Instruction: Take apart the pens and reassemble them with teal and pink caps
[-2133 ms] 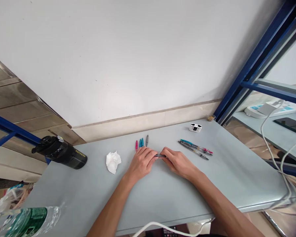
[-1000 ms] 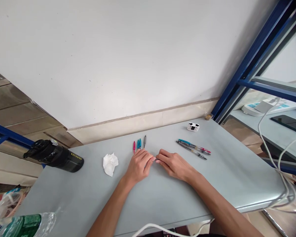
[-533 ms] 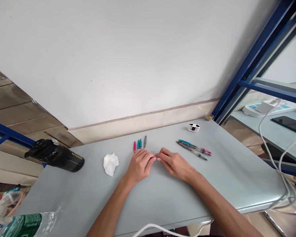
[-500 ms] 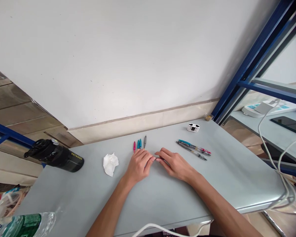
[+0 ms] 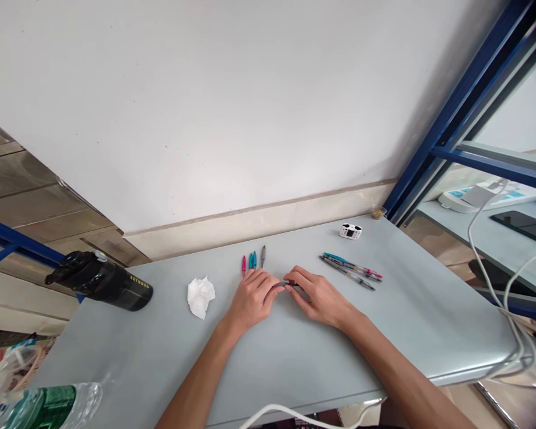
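Observation:
Over the middle of the grey table, my left hand (image 5: 252, 298) and my right hand (image 5: 318, 296) face each other, fingertips nearly meeting. Between them is a thin dark pen (image 5: 284, 284), pinched by both hands and mostly covered by the fingers. Just beyond my left hand stand out a pink pen part (image 5: 243, 264), two teal ones (image 5: 252, 260) and a grey one (image 5: 263, 256); their near ends are partly hidden. Several pens (image 5: 351, 269), with grey, blue and red parts, lie in a loose group to the right of my right hand.
Crumpled tissue (image 5: 201, 297) lies left of my hands, with a black bottle (image 5: 111, 286) farther left. A green-labelled plastic bottle (image 5: 49, 408) is at the lower left. A small white device (image 5: 351, 231) sits near the wall. White cables (image 5: 513, 304) hang at the right.
My hands have drawn slightly apart, my right hand shifting a little to the right, and more of the dark pen shows between the fingertips. The other things lie as before.

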